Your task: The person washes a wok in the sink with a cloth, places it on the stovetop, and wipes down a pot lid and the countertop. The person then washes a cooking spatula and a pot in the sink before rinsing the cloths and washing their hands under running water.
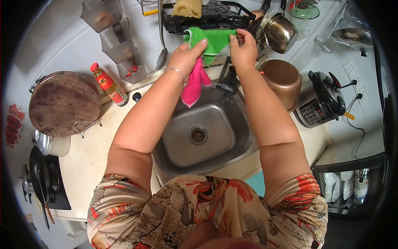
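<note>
Both arms reach up over the steel sink point(199, 135). A green cloth point(213, 40) hangs at the front of the black wall rack point(207, 23). My left hand point(186, 56) is closed on the green cloth's left part, its thumb lying over it. My right hand point(243, 47) pinches the cloth's right corner between thumb and fingers. A pink cloth point(192, 88) hangs below my left hand, beside the wrist, over the sink's back edge; its upper end is hidden. The black faucet point(228, 81) stands between my forearms.
On the left are a sauce bottle point(108, 84), a round wooden board point(65, 103) and wall bins point(118, 41). A brown pot point(282, 83) and a pressure cooker point(319, 101) stand right of the sink. A ladle point(161, 58) hangs near my left hand.
</note>
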Tool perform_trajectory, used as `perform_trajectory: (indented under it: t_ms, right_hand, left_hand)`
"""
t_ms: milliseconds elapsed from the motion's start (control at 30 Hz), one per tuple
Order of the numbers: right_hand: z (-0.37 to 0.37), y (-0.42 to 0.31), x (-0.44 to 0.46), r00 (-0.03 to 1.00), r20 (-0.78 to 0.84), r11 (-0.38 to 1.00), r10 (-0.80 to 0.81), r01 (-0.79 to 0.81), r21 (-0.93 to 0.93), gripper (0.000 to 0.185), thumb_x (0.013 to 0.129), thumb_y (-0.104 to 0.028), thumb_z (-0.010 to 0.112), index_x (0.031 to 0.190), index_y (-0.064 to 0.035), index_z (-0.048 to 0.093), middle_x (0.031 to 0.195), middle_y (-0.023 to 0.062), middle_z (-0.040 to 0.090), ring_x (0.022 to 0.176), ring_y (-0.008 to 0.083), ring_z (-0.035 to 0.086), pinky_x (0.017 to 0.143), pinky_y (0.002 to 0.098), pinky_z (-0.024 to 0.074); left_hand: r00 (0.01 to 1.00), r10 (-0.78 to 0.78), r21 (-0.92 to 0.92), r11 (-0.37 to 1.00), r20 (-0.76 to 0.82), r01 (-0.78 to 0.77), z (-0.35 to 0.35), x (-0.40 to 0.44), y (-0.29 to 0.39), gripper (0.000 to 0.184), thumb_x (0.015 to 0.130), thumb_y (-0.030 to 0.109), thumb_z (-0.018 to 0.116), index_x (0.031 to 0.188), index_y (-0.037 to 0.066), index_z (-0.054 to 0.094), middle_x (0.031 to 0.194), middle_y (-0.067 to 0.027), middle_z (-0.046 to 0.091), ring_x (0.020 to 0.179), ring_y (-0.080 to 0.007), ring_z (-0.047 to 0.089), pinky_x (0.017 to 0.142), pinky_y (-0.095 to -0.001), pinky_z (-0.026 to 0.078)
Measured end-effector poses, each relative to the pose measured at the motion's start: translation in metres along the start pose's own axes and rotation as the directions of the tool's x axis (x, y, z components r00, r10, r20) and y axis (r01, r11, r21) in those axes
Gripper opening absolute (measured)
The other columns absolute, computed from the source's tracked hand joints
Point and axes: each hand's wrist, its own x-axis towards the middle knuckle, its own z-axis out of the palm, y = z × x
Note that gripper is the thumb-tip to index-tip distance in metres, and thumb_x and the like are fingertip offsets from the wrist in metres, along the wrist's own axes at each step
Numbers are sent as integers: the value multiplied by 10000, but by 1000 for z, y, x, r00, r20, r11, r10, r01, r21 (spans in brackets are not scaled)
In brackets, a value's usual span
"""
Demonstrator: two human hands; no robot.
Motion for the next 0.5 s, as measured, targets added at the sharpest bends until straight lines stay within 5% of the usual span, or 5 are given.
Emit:
perform_trajectory:
  t_ms: [300, 500]
  right_hand:
    - [-9, 7, 15, 873, 99, 820, -478, 484, -307, 132, 723, -182, 667, 842, -125, 665, 845, 47, 616, 829, 267, 575, 721, 348, 473]
    - [-15, 14, 21, 907, 132, 885, -399, 419, -203, 73, 749, -166, 609, 791, -114, 640, 843, 58, 605, 831, 278, 563, 728, 387, 461]
  left_hand:
    - [998, -32, -218, 975, 51, 42, 12, -13, 6, 205, 833, 201, 620, 911, 36, 527, 743, -57, 588, 565, -152, 557, 534, -281, 487]
    - [992, -119, -261, 957, 32, 123, 1, -14, -4, 220, 827, 171, 605, 954, 29, 495, 801, -83, 584, 628, -184, 571, 581, -310, 494]
